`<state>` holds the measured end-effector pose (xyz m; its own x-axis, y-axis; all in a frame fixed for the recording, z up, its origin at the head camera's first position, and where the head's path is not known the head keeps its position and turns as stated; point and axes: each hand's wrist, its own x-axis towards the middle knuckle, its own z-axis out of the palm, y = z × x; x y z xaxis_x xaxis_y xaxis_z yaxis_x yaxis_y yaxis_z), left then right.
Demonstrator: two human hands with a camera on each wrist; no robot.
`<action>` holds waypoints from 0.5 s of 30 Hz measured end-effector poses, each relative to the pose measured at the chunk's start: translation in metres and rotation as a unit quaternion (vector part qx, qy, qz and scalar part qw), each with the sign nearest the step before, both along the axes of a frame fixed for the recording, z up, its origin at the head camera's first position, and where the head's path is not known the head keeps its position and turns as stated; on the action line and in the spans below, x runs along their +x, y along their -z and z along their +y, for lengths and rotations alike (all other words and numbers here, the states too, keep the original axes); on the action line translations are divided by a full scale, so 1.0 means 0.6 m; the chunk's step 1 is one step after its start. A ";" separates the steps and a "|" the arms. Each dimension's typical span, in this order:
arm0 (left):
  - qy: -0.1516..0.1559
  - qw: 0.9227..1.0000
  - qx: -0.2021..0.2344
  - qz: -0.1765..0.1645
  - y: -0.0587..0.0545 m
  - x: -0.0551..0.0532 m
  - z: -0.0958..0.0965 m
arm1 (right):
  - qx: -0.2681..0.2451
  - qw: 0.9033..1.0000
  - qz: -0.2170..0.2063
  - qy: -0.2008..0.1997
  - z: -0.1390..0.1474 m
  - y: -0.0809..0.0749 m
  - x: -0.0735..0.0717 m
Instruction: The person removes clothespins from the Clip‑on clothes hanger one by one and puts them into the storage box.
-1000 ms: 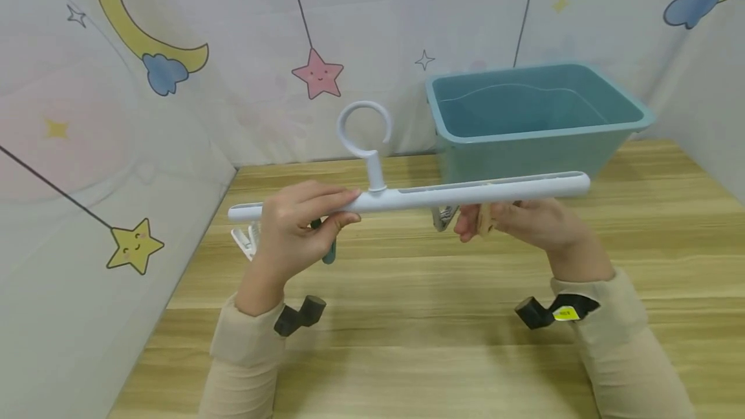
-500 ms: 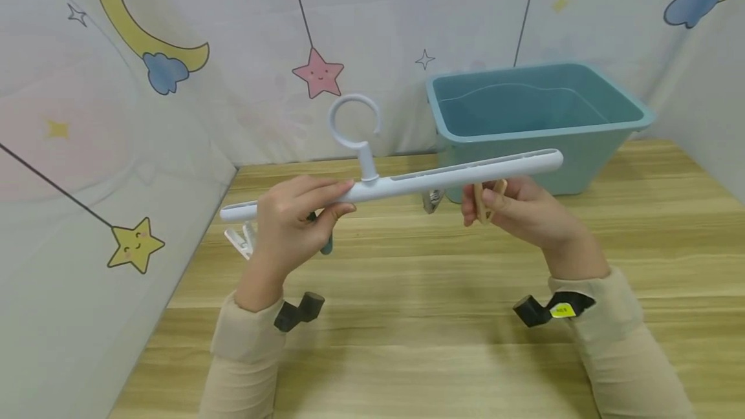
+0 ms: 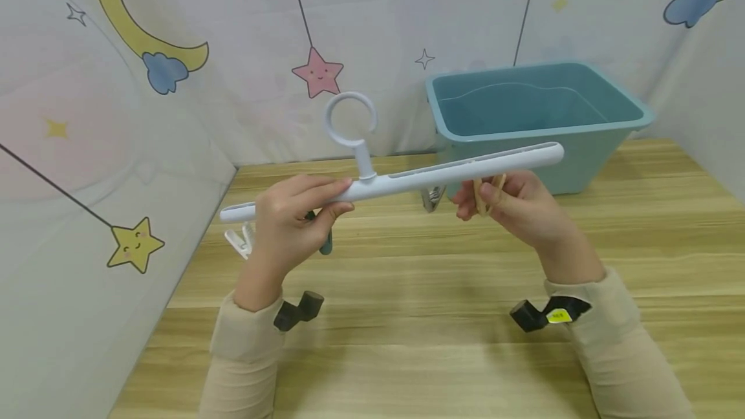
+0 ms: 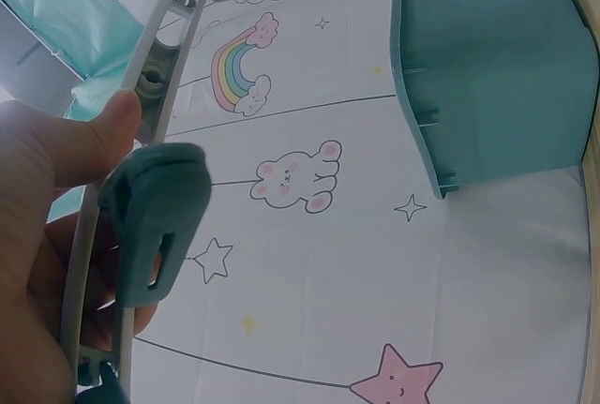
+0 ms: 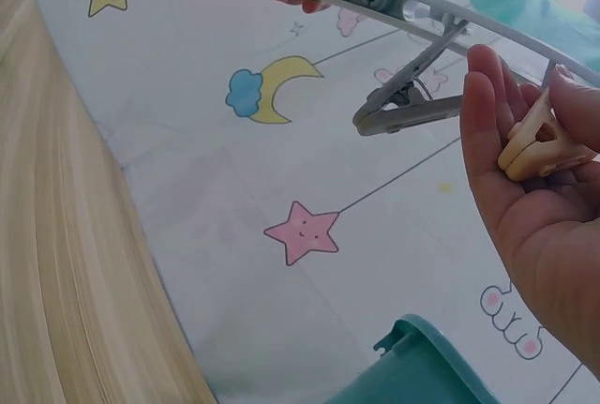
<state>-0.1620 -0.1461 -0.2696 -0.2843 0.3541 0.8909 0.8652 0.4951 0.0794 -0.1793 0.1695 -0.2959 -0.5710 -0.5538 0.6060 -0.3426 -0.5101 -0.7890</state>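
Note:
A pale clip hanger (image 3: 465,171) with a round hook is held up above the table, its right end tilted higher. Just left of the hook, my left hand (image 3: 291,212) grips the bar between thumb and fingers. A teal clip (image 4: 159,221) hangs beside that hand in the left wrist view, and a white clip (image 3: 240,241) hangs near the left end. Under the right half, my right hand (image 3: 524,209) pinches a beige clip (image 5: 539,146) right at the bar's underside. Beside its fingertips, a grey clip (image 5: 403,104) with a spring dangles from the bar.
Behind the bar's right end, a blue-green plastic bin (image 3: 524,154) stands at the back of the wooden table (image 3: 407,315). A white printed cloth (image 3: 244,31) covers the walls behind and on the left. Black wrist cameras (image 3: 529,315) sit on both sleeves.
The hanger's right end has risen and shifted left, so the bar slopes more. My right hand has moved up with the beige clip, which shows more clearly. My left hand keeps its grip.

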 end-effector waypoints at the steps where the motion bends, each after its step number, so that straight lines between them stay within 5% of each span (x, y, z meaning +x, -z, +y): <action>1: 0.000 1.000 0.004 -0.002 0.000 0.000 0.001 | 0.002 1.000 0.000 0.014 -0.001 -0.001 0.002; 4: -0.002 1.000 0.016 -0.009 0.001 0.002 0.002 | 0.025 0.995 0.008 0.092 -0.006 -0.004 0.010; 9: -0.002 0.999 0.030 -0.017 0.002 0.003 0.002 | 0.059 0.973 0.023 0.224 -0.016 -0.012 0.028; 15: -0.009 1.000 0.019 -0.011 0.001 0.005 0.001 | 0.068 0.963 0.047 0.257 -0.019 -0.018 0.034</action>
<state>-0.1592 -0.1453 -0.2700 -0.3103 0.3145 0.8971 0.8541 0.5065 0.1179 -0.1587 0.1581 -0.2854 -0.7369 -0.2909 0.6102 -0.5956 -0.1476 -0.7896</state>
